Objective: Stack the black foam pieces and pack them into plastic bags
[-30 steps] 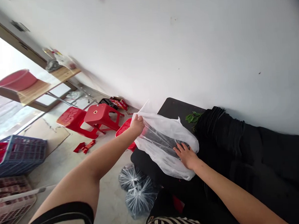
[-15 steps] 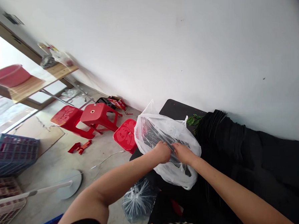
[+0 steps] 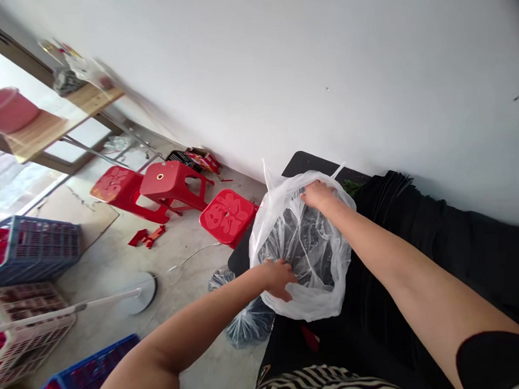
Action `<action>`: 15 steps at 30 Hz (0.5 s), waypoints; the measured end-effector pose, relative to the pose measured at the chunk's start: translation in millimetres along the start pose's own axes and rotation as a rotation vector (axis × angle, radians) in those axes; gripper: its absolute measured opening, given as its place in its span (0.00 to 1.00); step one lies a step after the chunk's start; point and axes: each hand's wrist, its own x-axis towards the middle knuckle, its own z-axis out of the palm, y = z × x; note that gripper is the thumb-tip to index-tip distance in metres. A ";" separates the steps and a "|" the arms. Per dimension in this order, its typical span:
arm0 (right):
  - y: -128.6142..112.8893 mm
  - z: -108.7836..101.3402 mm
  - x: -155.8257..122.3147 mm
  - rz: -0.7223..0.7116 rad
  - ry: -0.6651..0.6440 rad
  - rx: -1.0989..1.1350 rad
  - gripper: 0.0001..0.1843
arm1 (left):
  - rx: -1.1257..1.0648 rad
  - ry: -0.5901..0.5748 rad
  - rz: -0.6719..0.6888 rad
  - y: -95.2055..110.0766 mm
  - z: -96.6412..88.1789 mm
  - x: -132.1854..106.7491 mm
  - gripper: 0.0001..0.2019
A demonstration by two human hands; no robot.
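Note:
A white plastic bag stands with its mouth wide, on a dark table beside the wall. Inside it lies a clear plastic bag with dark contents that I cannot make out. My left hand is over the near left part of the mouth, fingers spread and touching the clear plastic. At the far rim, my right hand reaches into the bag with its fingers stretched out against the plastic; its fingertips are partly hidden. Black stacked material and some green leaves lie right of the bag.
Red stools stand on the floor to the left. Tied clear bags with dark contents sit below the table. Crates and a round-based stand are farther left. A wooden table holds a pink basin.
My hands have moved apart from the middle of the bag, the right to the far rim, the left nearer me. The bag's mouth is rounder and wider.

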 end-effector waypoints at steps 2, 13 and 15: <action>-3.4 -3.7 -6.1 0.034 0.018 -0.038 0.27 | 0.023 0.067 -0.022 1.4 -2.1 -3.8 0.27; -38.6 74.5 -167.4 -0.428 -0.274 -0.059 0.16 | -0.003 0.392 -0.349 -32.5 -53.1 41.6 0.24; -45.2 94.7 -191.6 -0.451 -0.322 -0.031 0.23 | -0.010 0.425 -0.330 -35.4 -56.5 64.1 0.30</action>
